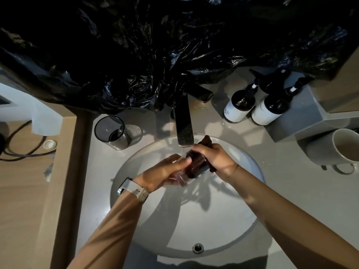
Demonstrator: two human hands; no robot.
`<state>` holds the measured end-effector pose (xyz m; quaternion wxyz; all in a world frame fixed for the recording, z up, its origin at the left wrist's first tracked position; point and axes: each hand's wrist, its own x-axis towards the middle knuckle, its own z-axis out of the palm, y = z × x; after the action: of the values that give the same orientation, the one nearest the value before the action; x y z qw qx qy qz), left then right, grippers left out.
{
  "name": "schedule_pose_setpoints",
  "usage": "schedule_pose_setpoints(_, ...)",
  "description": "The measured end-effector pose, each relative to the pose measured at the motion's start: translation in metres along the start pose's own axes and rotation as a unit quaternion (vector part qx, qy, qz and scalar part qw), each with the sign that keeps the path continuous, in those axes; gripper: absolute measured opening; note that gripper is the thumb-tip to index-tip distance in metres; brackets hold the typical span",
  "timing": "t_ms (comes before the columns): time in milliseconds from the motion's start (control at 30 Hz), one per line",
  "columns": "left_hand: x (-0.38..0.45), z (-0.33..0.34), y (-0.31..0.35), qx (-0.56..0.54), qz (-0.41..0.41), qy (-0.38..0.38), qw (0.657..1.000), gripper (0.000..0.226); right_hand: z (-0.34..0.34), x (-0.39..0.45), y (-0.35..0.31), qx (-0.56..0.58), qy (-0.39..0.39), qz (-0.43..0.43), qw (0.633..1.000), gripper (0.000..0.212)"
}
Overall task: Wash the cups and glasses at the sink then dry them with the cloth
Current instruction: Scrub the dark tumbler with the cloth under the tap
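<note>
Both bare forearms reach up from the bottom edge and meet over the round white sink (223, 226), just under the flat dark metal faucet (184, 125). At the left hand (165, 173), the fingers curl around a clear glass (181, 177) lying tilted on its side, thumb stretched along its upper wall toward the spout, palm turned inward. At the right hand (215, 158), the fingers are clenched tight on a dark cloth (198, 164), knuckles up, wrist bent down; the cloth is bunched and stuffed into the mouth of the glass, with a tail poking out above the fist near the faucet tip. Whether water is running I cannot tell. A pale, smooth-strapped watch (134, 190) wraps the left wrist, and a thin bracelet shows at the right wrist.

Outward from the hands, the basin is smooth and shallow with a chrome overflow ring (198, 248) at its near wall, set into a matte grey counter (103, 171). On the counter to the left stands a clear tumbler with a dark rim (112, 133), touching or overlapping a second ribbed clear glass (134, 133) behind it. On the right, a grey mug (338, 146) lies on its side, its pale interior facing the camera. Behind it stand two dark pump bottles with white labels (252, 105), side by side. Crinkled, glossy black plastic sheeting (155, 45) covers the whole wall above the faucet. Far left, a wooden surface carries a looping black cable (23, 144).
</note>
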<state>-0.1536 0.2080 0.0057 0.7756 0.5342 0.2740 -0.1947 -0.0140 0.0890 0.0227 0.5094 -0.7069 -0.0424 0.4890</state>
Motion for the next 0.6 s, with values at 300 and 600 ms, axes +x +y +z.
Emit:
schedule_pose_setpoints(300, 0.002, 0.003, -0.008, -0.193, -0.044, 0.006, 0.98, 0.091, -0.014, -0.005, -0.005, 0.123, 0.105, -0.073, 0.984, 0.035)
schedule_pose_setpoints(600, 0.019, 0.017, -0.012, -0.34, 0.041, 0.108, 0.933, 0.037, -0.021, -0.038, 0.022, 0.352, -0.072, -0.015, 0.933, 0.064)
